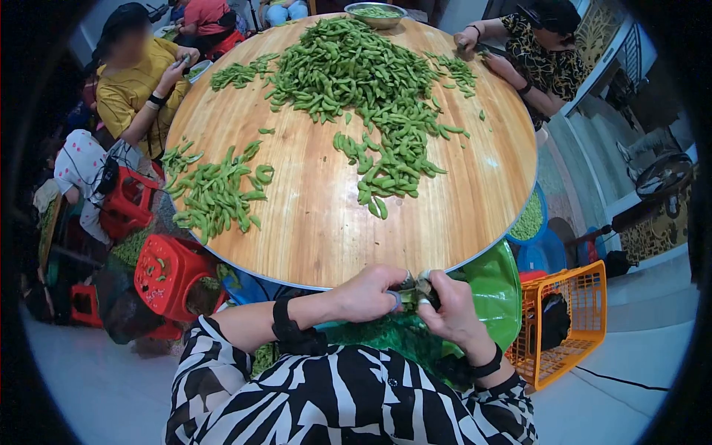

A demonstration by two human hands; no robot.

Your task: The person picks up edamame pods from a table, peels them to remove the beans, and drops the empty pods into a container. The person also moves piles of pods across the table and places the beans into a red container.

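My left hand (367,294) and my right hand (451,305) are close together just off the near edge of the round wooden table (297,252). Both are closed, with fingertips pinched on what looks like a green soybean pod, mostly hidden by the fingers. Dark and pale coverings wrap some of my fingertips. Beyond the hands, a loose trail of soybean pods (397,167) runs down from a large heap of pods (348,63). A smaller pile of pods (219,193) lies at the table's left side.
Two co-workers (137,89) (545,55) handle pods across the table. A metal bowl (377,16) stands at the far edge. Red stools (167,278) are at left; a green plastic sheet (495,293), a blue basin of shelled beans (530,219) and an orange crate (567,319) are at right.
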